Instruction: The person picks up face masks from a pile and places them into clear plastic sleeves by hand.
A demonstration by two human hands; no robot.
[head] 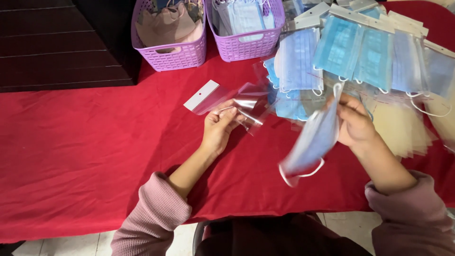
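While right hand [354, 124] pinches blue face mask [313, 142], long axis steeply diagonal, blurred; left hand [219, 127] fingers closed on one clear sleeve [232, 100]; two purple baskets [182, 57] behind.

Motion-blurred blue face mask [310, 144], packaged masks [379, 52] cropped at top edge

A red tablecloth [85, 142] covers the table, with dark wooden boards [42, 42] behind and pale floor tiles [180, 244] below.

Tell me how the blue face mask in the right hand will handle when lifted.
Probably floppy: the blue face mask hangs bent from the right hand, its ear loop dangling. Likely very light, since a fingertip pinch carries it. It may swing easily; it looks motion-blurred.
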